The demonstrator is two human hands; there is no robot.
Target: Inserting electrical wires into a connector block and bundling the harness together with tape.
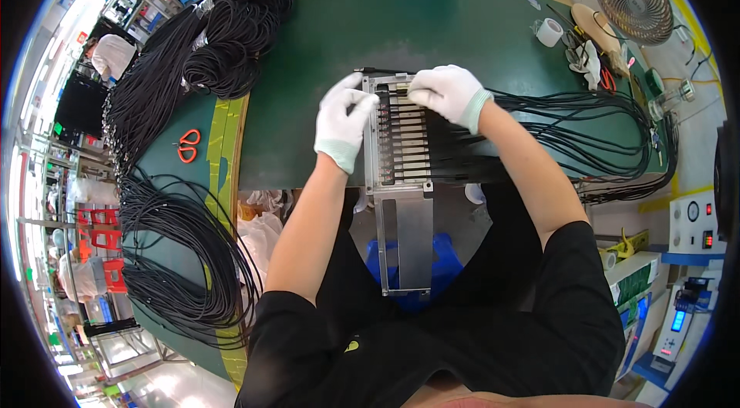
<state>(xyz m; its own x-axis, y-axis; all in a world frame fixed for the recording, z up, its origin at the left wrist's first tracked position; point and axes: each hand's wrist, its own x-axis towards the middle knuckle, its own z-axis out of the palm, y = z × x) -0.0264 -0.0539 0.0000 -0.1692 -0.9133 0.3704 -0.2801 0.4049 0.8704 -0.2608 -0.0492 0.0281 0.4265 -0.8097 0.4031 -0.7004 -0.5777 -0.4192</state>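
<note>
A long metal fixture point(371, 142) lies across the near edge of the green table, holding a row of black cable ends point(408, 135) in its slots. My left hand point(341, 119), in a white glove, is at the fixture's upper left edge. Its thumb and a finger come together there; whatever sits between the tips is too small to make out. My right hand point(451, 94), also gloved, bends over the upper right end with fingers closed around a black cable, mostly hidden beneath them. Behind the hands, a thin black cable end point(378, 70) sticks out past the fixture's top.
Black cables point(570, 134) trail rightward over the table point(347, 30). Large cable bundles point(223, 46) are heaped at left, near orange-handled scissors point(187, 146). At the far right stand a white tape roll point(549, 32) and a fan point(634, 0). A blue stool point(443, 258) is below.
</note>
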